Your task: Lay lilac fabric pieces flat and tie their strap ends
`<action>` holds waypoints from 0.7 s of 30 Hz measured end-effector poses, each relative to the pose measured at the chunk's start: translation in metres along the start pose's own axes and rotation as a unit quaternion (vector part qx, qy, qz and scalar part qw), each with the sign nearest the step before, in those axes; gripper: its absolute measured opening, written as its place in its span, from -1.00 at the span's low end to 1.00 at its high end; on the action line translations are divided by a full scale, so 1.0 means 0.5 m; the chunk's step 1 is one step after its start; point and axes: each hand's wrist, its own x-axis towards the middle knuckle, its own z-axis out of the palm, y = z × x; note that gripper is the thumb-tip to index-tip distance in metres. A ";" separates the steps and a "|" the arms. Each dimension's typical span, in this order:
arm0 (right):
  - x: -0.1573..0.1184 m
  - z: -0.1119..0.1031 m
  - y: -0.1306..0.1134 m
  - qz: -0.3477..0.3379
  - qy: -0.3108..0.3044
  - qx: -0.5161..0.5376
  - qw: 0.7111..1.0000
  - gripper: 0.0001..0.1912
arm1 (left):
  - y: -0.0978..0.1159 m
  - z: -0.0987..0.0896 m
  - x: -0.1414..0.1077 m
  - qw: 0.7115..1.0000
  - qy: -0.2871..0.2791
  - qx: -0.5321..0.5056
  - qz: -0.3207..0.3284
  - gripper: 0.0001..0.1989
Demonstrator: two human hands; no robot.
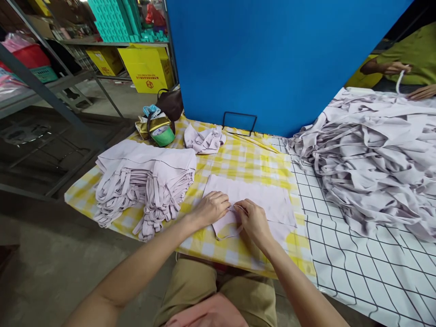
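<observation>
Both hands on flat lilac cloth piece [252, 197] mid-bench; left hand [211, 208] pressing it, right hand [254, 220] pinching its folded strap; folded stack [146, 179] left of hands looks done; loose heap [371, 168] right, seemingly still unfolded.

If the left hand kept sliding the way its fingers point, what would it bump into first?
Most likely the right hand. The left hand points right across the flat cloth, and the fingertips nearly meet at the folded strap; any gap is hard to judge.
</observation>
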 end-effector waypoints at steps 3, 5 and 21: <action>0.006 -0.001 0.004 0.009 -0.004 -0.007 1.000 -0.80 | -0.005 0.008 0.006 1.000 0.009 0.007 -0.009 -0.83; 0.010 -0.004 0.006 0.015 -0.008 -0.019 1.000 -0.80 | -0.007 0.012 0.009 0.999 0.021 -0.012 -0.032 -0.84; 0.048 -0.028 -0.013 -0.029 -0.147 -0.210 0.966 -0.73 | -0.010 0.005 0.034 0.977 -0.004 -0.148 -0.152 -0.90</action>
